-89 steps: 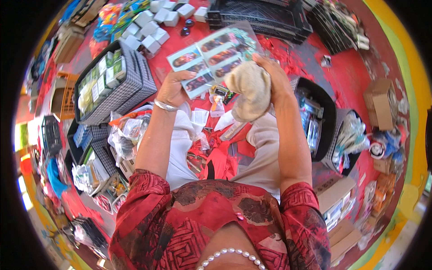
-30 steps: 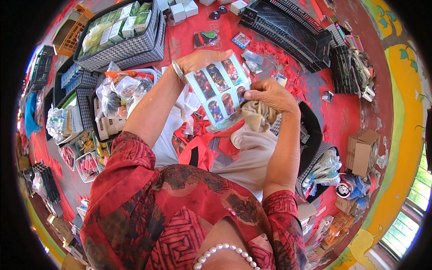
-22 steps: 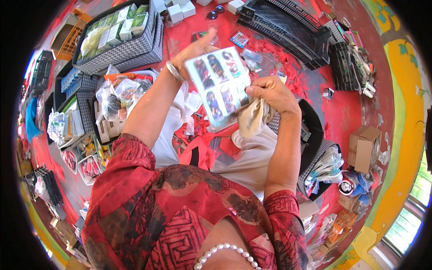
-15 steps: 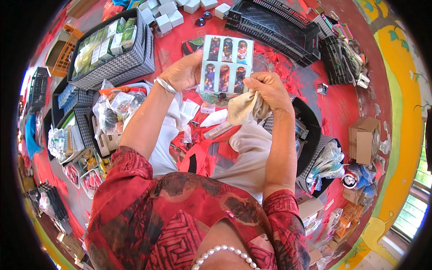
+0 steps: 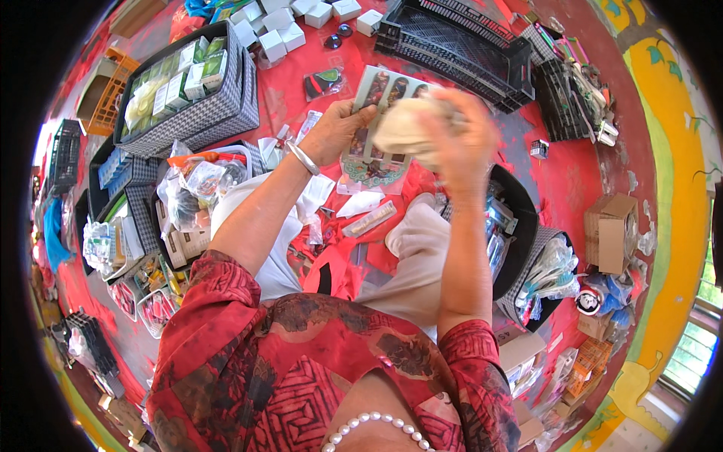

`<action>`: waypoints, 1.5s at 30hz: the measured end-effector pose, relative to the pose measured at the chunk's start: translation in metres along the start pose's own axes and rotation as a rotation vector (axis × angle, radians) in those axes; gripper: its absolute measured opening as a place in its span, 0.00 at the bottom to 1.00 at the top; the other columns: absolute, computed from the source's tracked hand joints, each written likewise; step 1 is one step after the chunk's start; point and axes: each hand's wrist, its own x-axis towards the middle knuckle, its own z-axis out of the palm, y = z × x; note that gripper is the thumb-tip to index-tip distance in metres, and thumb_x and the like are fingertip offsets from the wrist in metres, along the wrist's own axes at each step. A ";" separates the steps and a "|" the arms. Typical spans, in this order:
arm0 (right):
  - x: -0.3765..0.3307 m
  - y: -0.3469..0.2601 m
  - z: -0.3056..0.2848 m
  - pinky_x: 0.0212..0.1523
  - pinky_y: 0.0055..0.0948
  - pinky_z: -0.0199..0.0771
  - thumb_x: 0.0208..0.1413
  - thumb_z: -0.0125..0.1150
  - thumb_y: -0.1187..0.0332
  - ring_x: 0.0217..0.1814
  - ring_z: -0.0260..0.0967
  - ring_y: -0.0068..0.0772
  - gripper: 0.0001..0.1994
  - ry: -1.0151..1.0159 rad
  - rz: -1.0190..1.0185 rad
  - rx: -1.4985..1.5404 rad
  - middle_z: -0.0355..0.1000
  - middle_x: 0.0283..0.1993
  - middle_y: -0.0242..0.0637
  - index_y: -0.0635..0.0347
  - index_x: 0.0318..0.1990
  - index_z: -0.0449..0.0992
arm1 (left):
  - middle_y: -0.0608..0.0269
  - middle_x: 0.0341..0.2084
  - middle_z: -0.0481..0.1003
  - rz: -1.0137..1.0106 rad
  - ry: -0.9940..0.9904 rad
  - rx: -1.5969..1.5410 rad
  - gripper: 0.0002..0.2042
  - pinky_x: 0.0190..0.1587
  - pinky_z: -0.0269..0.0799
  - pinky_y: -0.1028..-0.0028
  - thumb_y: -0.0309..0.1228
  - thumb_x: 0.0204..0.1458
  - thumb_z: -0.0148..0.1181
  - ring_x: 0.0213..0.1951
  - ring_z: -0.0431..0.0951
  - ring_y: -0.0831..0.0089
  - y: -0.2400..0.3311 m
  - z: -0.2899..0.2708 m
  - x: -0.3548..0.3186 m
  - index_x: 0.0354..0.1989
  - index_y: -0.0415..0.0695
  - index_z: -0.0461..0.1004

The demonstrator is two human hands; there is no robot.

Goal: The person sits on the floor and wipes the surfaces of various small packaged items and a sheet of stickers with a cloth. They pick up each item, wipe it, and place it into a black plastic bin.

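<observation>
My left hand (image 5: pixel 337 133) grips the left edge of a pale card pack (image 5: pixel 376 87) with rows of dark, colourful oval pictures. The thumb lies over its front. In my right hand (image 5: pixel 461 139), smeared by motion, is a bunched beige cloth (image 5: pixel 410 129), which lies over the pack's right part and hides much of it. Below the cloth, the lower part of the pack shows a green ornamental pattern. Beyond my left hand, a small packet with a black and green item (image 5: pixel 324 83) lies on the red floor covering.
At upper left stands a checked bin (image 5: pixel 188 113) of green-and-white boxes. A black crate (image 5: pixel 456 53) lies at the far right, with small white boxes (image 5: pixel 282 38) at the back. Another checked bin (image 5: pixel 527 248) is beside my right forearm. Papers lie between my legs.
The cloth has moved up from below the pack's right corner to across its front. The pack has tilted, and my left hand has shifted right and slightly nearer.
</observation>
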 end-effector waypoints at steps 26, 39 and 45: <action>-0.009 0.025 -0.004 0.25 0.18 0.63 0.49 0.61 0.58 0.22 0.62 0.15 0.14 -0.397 0.960 0.482 0.69 0.24 0.27 0.63 0.27 0.76 | 0.71 0.27 0.71 0.130 0.272 -0.055 0.16 0.31 0.70 0.81 0.44 0.55 0.51 0.29 0.71 0.84 0.012 -0.001 -0.003 0.34 0.42 0.71; -0.019 0.031 0.019 0.18 0.21 0.51 0.50 0.58 0.63 0.20 0.50 0.11 0.16 -0.646 0.604 0.388 0.56 0.15 0.20 0.64 0.16 0.71 | 0.67 0.30 0.73 0.198 0.269 0.037 0.18 0.33 0.70 0.81 0.45 0.55 0.50 0.31 0.72 0.83 0.020 0.003 -0.010 0.37 0.39 0.70; -0.014 0.017 0.021 0.19 0.28 0.60 0.49 0.54 0.64 0.16 0.65 0.28 0.15 -0.538 0.363 -0.062 0.69 0.15 0.34 0.65 0.17 0.72 | 0.63 0.41 0.69 0.215 0.341 0.240 0.25 0.42 0.65 0.76 0.50 0.51 0.53 0.44 0.68 0.79 0.018 0.003 -0.008 0.50 0.43 0.64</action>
